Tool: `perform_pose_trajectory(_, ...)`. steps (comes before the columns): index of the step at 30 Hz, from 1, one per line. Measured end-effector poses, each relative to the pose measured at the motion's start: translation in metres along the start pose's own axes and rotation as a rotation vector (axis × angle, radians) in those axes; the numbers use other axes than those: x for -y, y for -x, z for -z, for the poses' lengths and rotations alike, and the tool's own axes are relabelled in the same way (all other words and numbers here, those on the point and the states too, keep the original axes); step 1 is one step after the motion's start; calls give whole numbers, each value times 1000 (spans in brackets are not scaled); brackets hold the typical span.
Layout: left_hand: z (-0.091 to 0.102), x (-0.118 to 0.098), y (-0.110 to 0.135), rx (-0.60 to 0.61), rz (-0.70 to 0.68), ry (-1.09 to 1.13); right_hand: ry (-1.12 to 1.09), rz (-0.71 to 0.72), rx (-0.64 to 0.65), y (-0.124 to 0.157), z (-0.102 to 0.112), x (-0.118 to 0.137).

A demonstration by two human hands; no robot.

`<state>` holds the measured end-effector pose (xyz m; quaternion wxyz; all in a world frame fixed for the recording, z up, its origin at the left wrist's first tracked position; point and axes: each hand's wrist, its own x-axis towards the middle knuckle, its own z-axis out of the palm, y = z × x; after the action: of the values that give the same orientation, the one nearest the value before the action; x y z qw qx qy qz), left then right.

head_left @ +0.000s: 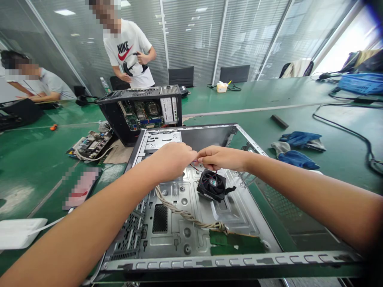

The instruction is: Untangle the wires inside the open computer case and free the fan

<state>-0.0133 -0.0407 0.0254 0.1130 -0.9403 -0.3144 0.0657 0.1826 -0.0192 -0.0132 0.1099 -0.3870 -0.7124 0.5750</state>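
An open metal computer case (179, 243) lies flat in front of me. Over its middle, my left hand (175, 159) and my right hand (220, 156) meet fingertip to fingertip, both closed in a pinch on the thin dark-red and bluish wires of a fan cable (195, 161). The black cooling fan (212, 184) rests tilted on the case floor just below my right hand, with a black tab sticking out on its right. A twisted beige cable bundle (187, 215) runs from under my left wrist to a green board piece (236, 243). The cable's end is hidden by my fingers.
A second case (140, 92) stands upright behind, its motherboard exposed. Left of it lies a loose circuit board (94, 141). A white box (20, 231) sits far left, blue gloves (299, 149) and black cables (356, 129) on the right. Two people are across the table.
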Motion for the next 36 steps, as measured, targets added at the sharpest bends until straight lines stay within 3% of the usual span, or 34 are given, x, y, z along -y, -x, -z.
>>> perform_pose_trajectory(10, -1, -3, -1, -42, -1, -78, 63, 25, -56, 0, 0, 2)
perform_pose_trajectory(15, 3, -5, -1, 4, -10, -83, 90, 34, -22, 2, -1, 5)
perform_pose_trajectory(22, 0, -4, -1, -61, -33, -95, 108, -3, -9, 3, -2, 5)
perform_pose_trajectory(36, -4, -5, -3, 51, -35, -82, 149, 35, -38, 2, -1, 4)
